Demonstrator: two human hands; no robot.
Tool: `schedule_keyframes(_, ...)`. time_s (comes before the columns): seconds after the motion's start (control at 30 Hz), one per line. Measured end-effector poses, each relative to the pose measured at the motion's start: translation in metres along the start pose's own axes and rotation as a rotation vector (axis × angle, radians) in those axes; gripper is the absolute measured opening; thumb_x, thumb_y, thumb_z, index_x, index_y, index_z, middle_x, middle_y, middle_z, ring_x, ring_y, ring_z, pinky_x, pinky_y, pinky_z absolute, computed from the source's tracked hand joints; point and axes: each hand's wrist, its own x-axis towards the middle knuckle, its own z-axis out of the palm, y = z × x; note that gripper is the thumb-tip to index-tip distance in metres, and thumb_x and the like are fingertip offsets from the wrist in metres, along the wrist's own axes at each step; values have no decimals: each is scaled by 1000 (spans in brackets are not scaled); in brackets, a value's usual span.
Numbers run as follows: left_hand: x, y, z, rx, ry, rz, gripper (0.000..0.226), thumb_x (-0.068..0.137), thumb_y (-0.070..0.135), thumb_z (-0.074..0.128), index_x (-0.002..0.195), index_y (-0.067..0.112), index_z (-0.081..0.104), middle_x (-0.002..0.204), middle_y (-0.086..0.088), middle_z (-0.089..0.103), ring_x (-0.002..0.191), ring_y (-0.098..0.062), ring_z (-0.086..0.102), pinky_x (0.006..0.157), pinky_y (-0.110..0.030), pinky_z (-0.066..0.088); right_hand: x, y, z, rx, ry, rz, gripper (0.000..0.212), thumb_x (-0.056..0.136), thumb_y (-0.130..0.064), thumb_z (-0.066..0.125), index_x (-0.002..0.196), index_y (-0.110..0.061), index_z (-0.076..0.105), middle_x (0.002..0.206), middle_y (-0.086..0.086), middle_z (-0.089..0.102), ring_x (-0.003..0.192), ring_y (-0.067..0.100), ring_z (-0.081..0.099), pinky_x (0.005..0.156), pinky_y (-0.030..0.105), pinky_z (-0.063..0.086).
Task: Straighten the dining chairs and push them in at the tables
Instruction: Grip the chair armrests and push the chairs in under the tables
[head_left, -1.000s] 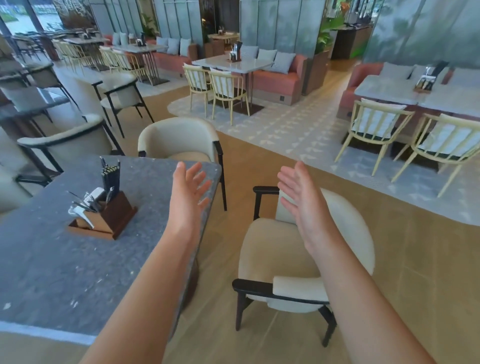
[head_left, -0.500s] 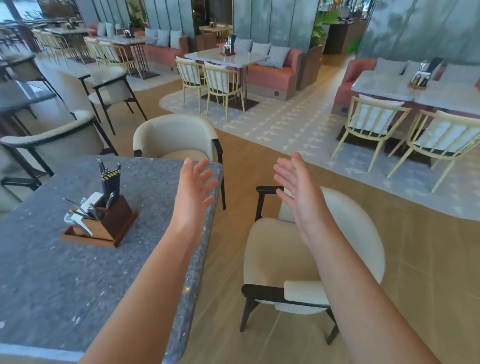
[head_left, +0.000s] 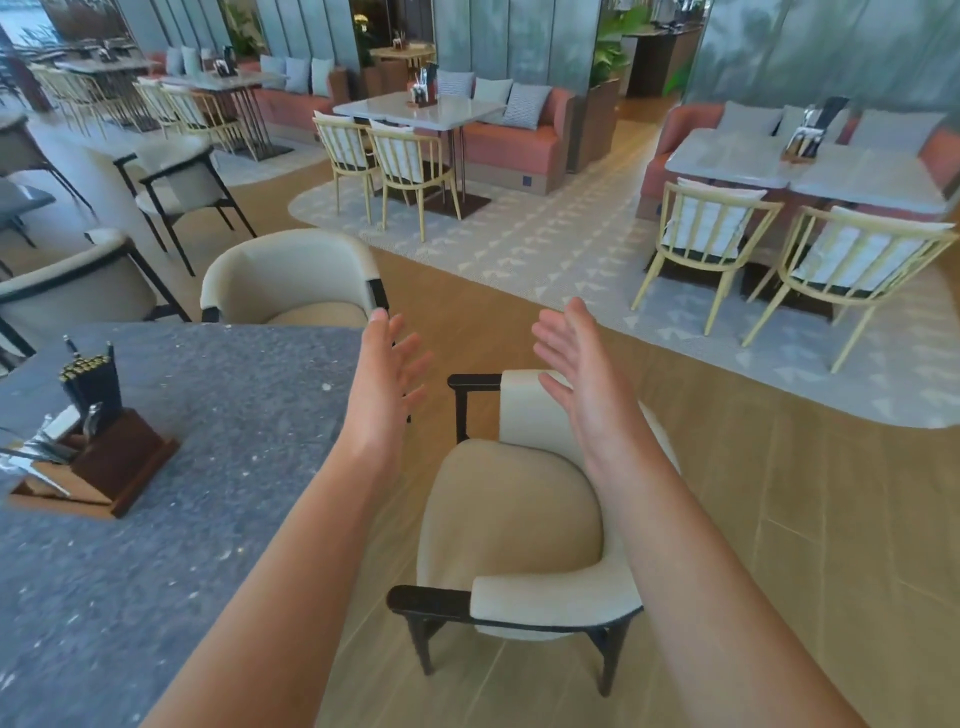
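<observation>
A cream armchair (head_left: 511, 525) with a dark frame stands on the wooden floor just right of the grey stone table (head_left: 171, 519), set apart from the table edge and facing it. My left hand (head_left: 387, 384) hovers open above the table's right edge, palm turned right. Over the chair's back, my right hand (head_left: 582, 374) is raised open with its palm turned left. Neither hand touches anything. A second cream armchair (head_left: 288, 278) sits tucked at the table's far side.
A wooden cutlery caddy (head_left: 96, 462) stands on the table's left part. More cream armchairs (head_left: 176, 179) stand at far left. Pale wooden chairs (head_left: 711, 234) sit at white tables (head_left: 810, 166) on a patterned rug to the right and behind.
Both hands have risen slightly and stayed open. My view has shifted forward, so the armchair now lies more directly below my arms.
</observation>
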Motion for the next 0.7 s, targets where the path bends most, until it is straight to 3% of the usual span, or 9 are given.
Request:
schedule_keyframes(0.2, -4, -22, 95, -23, 85, 8, 62, 105, 57, 25, 156, 25, 35, 154, 0, 47, 127, -14, 56, 112, -42, 38, 37, -7, -80, -98, -112, 2, 73, 89, -72, 35, 144, -26, 50, 142, -12, 55, 131, 4, 50, 118, 43, 33)
schedule_keyframes(0.3, -6, -27, 114, -42, 156, 9, 63, 104, 58, 24, 157, 25, 34, 154, 1, 47, 125, -13, 57, 107, -39, 38, 56, -9, -104, -98, -170, 12, 67, 97, -66, 34, 147, -24, 48, 144, -9, 55, 132, 5, 50, 118, 42, 34)
schedule_keyframes(0.53, 5, -24, 109, -48, 366, 44, 60, 104, 59, 26, 151, 27, 43, 152, 0, 49, 125, -16, 56, 108, -41, 40, 92, -11, -92, -99, -376, 64, 60, 102, -58, 34, 149, -23, 45, 146, -7, 53, 133, 6, 49, 116, 37, 36)
schedule_keyframes(0.7, 46, -20, 116, -50, 353, 60, 60, 105, 58, 23, 153, 25, 39, 155, -2, 46, 127, -17, 53, 104, -39, 38, 124, -13, -83, -138, -401, 37, 71, 90, -69, 37, 147, -29, 46, 144, -9, 54, 132, 5, 50, 117, 43, 36)
